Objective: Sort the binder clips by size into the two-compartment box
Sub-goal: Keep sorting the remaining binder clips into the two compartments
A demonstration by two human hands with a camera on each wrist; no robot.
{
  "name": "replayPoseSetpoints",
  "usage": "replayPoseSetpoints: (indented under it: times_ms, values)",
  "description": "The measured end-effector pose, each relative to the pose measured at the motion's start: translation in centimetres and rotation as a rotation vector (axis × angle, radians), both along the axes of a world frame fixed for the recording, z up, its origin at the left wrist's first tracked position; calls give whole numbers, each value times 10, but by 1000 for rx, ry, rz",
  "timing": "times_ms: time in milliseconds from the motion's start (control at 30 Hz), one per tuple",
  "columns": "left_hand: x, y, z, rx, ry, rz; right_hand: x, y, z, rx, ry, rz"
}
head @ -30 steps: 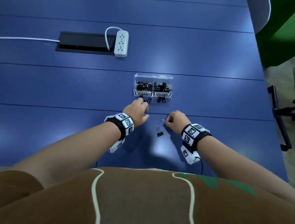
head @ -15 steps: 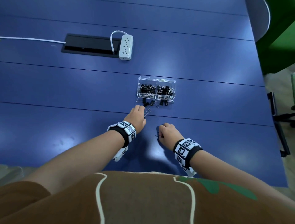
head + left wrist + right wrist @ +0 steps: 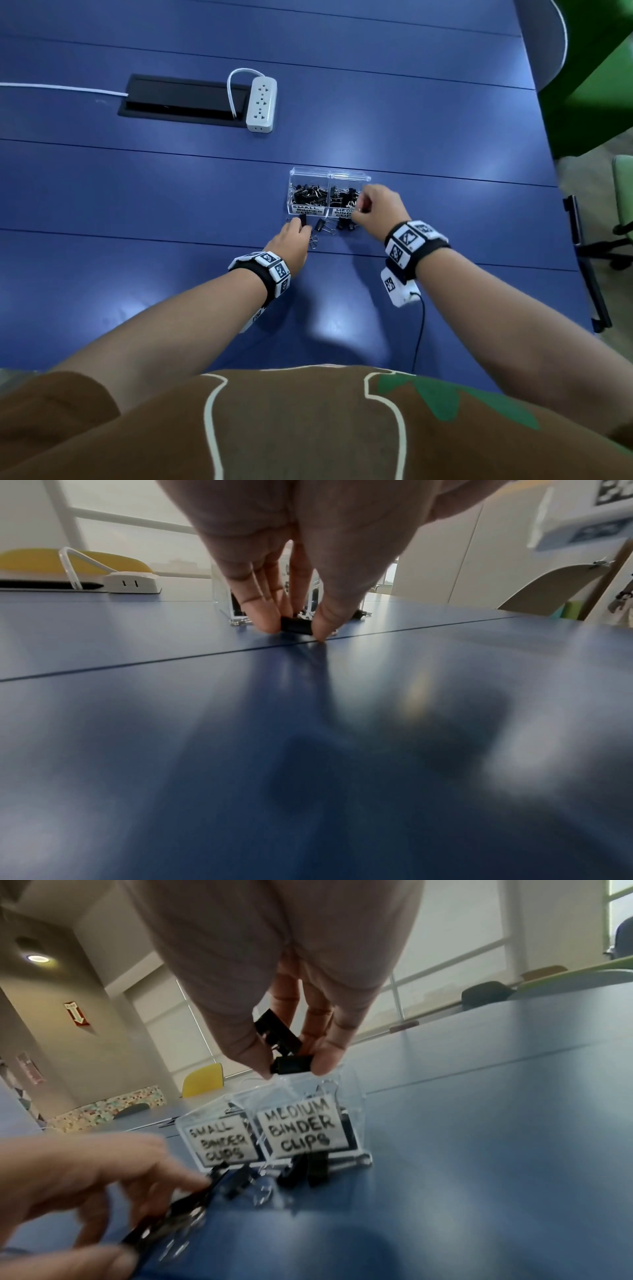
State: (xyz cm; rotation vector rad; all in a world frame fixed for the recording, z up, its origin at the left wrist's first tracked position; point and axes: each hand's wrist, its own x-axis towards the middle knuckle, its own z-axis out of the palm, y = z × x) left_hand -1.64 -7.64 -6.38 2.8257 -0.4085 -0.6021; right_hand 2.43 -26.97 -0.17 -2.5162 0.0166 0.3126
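I see the clear plastic two-compartment box (image 3: 329, 192) mid-table on the blue table (image 3: 137, 205), loose black binder clips (image 3: 320, 225) just before it, and the white power strip (image 3: 261, 103) well behind, leftward.

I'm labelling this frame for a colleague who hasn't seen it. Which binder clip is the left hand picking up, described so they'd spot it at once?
On the blue table find the clear two-compartment box. Just in front of its SMALL label, the left hand pinches a black binder clip on the tabletop. The other loose clips beside it lie untouched.
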Motion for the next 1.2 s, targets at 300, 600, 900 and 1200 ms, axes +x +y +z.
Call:
replayPoseSetpoints:
  times_ms: [300,600,900,1200]
  values:
    - [-7,1,11,5,54,40,12,7,-10,9,-162,41]
    - [-2,3,7,31,60,-61,-25,13,-54,-252,120,240]
    - [1,6,15,-14,101,-40,-33,3,-66,-163,129,84]
    - [7,3,20,-56,138,-78,-29,2,-40,51,176,94]
